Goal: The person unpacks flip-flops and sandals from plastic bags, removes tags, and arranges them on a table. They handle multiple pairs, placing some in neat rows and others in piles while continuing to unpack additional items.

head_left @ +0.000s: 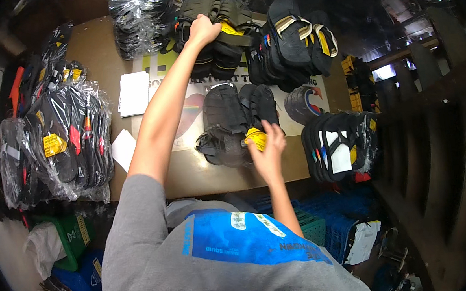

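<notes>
**Two hands at the black sandals**

One pair of black sandals [222,108] lies in the middle of the brown table [191,179]. The right hand [268,143] is at its near right side. That hand is partly open, with its fingers a bit apart, and it is by the yellow tag [255,138]. I cannot tell if it pinches the tag.

The left hand [205,30] reaches to the far side, onto a dark pile [218,62] of sandals. Its fingers bend over the top. I cannot tell if they grip a sandal.

More black sandals [290,37] stand to the far right, and a small bunch [330,149] is at the near right. On the left are sandals in clear bags [57,150]. White papers [133,93] lie between those and the middle.
</notes>
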